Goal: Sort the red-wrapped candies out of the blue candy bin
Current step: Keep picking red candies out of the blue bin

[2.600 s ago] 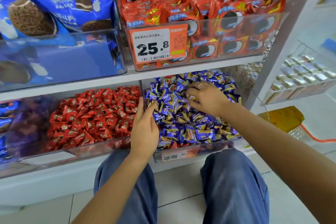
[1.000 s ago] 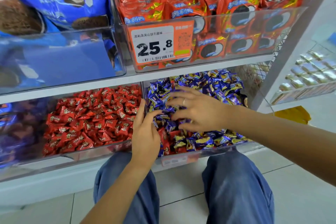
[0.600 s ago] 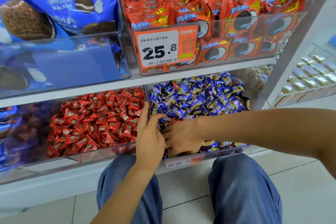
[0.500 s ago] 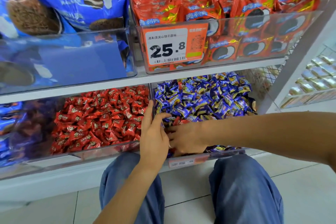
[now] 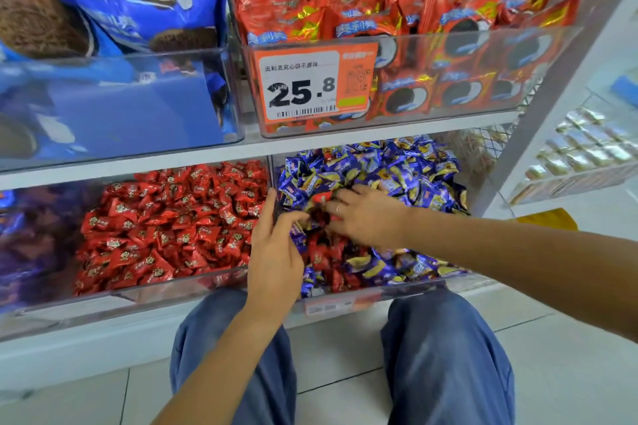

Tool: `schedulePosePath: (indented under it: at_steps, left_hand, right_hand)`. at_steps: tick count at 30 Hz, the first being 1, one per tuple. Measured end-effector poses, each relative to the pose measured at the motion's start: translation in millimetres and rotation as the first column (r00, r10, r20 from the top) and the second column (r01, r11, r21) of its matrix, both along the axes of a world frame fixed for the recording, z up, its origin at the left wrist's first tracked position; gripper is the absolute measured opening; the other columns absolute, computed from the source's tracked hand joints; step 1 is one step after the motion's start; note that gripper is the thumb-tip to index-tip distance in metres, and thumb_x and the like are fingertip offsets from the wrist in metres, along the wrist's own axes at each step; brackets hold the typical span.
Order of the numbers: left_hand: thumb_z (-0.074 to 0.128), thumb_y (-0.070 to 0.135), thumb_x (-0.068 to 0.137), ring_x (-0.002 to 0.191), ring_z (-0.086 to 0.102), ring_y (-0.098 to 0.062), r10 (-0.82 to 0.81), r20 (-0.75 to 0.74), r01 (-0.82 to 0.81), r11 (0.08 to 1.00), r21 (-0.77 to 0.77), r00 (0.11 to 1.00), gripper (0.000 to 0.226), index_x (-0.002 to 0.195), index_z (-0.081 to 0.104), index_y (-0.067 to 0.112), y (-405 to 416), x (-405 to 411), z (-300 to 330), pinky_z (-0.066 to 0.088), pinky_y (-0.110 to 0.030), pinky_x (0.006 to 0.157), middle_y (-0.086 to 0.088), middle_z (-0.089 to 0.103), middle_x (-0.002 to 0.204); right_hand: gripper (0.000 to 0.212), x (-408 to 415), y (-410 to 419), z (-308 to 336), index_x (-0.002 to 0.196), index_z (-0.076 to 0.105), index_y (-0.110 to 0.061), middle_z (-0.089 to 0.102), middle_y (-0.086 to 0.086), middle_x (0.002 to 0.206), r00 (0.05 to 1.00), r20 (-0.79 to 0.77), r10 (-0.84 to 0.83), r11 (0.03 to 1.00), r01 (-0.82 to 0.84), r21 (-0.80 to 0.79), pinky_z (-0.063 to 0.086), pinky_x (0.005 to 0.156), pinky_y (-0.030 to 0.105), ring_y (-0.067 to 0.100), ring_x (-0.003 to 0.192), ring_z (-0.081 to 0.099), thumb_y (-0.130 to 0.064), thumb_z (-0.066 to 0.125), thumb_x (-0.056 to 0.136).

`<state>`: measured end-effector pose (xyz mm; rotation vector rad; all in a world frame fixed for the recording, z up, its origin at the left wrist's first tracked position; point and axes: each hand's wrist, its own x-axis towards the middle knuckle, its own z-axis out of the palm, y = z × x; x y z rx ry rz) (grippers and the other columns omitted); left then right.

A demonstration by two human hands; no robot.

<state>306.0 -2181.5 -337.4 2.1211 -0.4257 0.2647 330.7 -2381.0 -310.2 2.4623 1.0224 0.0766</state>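
The clear plastic bin of blue-wrapped candies (image 5: 445,281) sat at the white shelf's (image 5: 172,157) right end. Red-wrapped candies (image 5: 322,257) lay jumbled near its front-left corner, axes unclear, partly hidden. The left hand (image 5: 276,252) rested relaxed; the right hand (image 5: 366,214) pinched one red candy (image 5: 321,198).

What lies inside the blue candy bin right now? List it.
The blue candy bin holds blue-wrapped candies and red-wrapped candies mixed in near its front left. The left hand and right hand cover some candies; deeper layers are hidden.

candy bin (image 5: 397,290) right of neighbouring bin (image 5: 165,290) | both hands (image 5: 366,214) in candy bin
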Motion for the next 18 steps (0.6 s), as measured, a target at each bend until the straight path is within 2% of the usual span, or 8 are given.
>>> schedulePosePath:
  at_steps: [2, 4, 7, 9, 11, 15, 18]
  left_hand:
    - [0.041, -0.018, 0.085, 0.14, 0.019, -0.005, -0.002, -0.007, 0.002, 1.0, -0.005, 1.0, 0.049, 0.11, 0.063, 0.017, 0, -1, 2, 0.028, -0.023, 0.11, 0.004, 0.019, 0.155]
    - [0.041, -0.017, 0.086, 0.14, 0.018, -0.003, 0.0, -0.005, 0.0, 1.0, -0.012, 1.0, 0.047, 0.11, 0.063, 0.016, 0, -2, 3, 0.031, -0.029, 0.109, 0.005, 0.019, 0.154]
    - [0.04, -0.016, 0.087, 0.142, 0.023, -0.01, 0.014, -0.007, -0.014, 1.0, 0.006, 1.0, 0.046, 0.109, 0.063, 0.016, 0, -1, 4, 0.028, -0.021, 0.107, -0.001, 0.02, 0.156]
    - [0.04, -0.016, 0.087, 0.14, 0.027, -0.013, 0.018, -0.007, -0.018, 1.0, 0.014, 1.0, 0.046, 0.108, 0.063, 0.017, 0, -2, 6, 0.029, -0.012, 0.101, -0.004, 0.022, 0.157]
    - [0.04, -0.017, 0.087, 0.138, 0.025, -0.009, 0.018, 0.012, -0.018, 1.0, 0.017, 1.0, 0.046, 0.107, 0.064, 0.016, -1, -2, 7, 0.021, 0.001, 0.096, -0.005, 0.022, 0.156]
    - [0.04, -0.016, 0.09, 0.131, 0.021, 0.012, 0.015, 0.029, -0.015, 1.0, 0.015, 0.999, 0.041, 0.106, 0.064, 0.013, -3, -6, 13, 0.019, 0.009, 0.084, -0.002, 0.022, 0.155]
    - [0.039, -0.017, 0.089, 0.132, 0.024, 0.001, 0.001, 0.001, -0.001, 1.0, 0.008, 1.0, 0.042, 0.107, 0.064, 0.012, -3, -7, 15, 0.021, 0.009, 0.083, 0.0, 0.023, 0.154]
  right_hand:
    - [0.032, 4, -22, 14, 0.086, 0.072, -0.022, 0.067, 0.006, 0.098, 0.99, 0.07, -0.122, 0.983, 0.111, 0.147, 0.056, 0.064, 0.038, 0.028, 0.087, 0.064, -0.036, 0.082, 0.058]
    - [0.026, 4, -43, 19, 0.086, 0.071, -0.019, 0.067, 0.008, 0.098, 0.972, 0.046, -0.229, 0.929, 0.204, 0.308, 0.057, 0.065, 0.043, 0.031, 0.086, 0.065, -0.038, 0.073, 0.069]
    - [0.033, -7, -81, 18, 0.099, 0.069, -0.02, 0.063, 0.008, 0.117, 0.947, -0.029, -0.321, 0.798, 0.287, 0.531, 0.052, 0.085, 0.047, 0.032, 0.099, 0.062, -0.044, 0.049, 0.09]
    - [0.038, -21, -96, 15, 0.114, 0.068, -0.022, 0.056, 0.006, 0.132, 0.937, -0.101, -0.333, 0.717, 0.322, 0.618, 0.044, 0.099, 0.046, 0.029, 0.117, 0.054, -0.046, 0.046, 0.094]
    - [0.041, -37, -103, 15, 0.122, 0.065, -0.026, 0.048, 0.001, 0.141, 0.915, -0.172, -0.364, 0.614, 0.375, 0.694, 0.038, 0.106, 0.044, 0.025, 0.128, 0.045, -0.049, 0.043, 0.096]
    - [0.042, -66, -106, 18, 0.12, 0.066, -0.026, 0.046, -0.003, 0.143, 0.871, -0.244, -0.427, 0.36, 0.411, 0.838, 0.032, 0.11, 0.039, 0.018, 0.134, 0.038, -0.049, 0.041, 0.095]
    - [0.035, -84, -106, 26, 0.11, 0.071, -0.024, 0.056, -0.009, 0.13, 0.816, -0.284, -0.504, 0.145, 0.404, 0.903, 0.036, 0.102, 0.029, 0.005, 0.125, 0.043, -0.042, 0.045, 0.096]
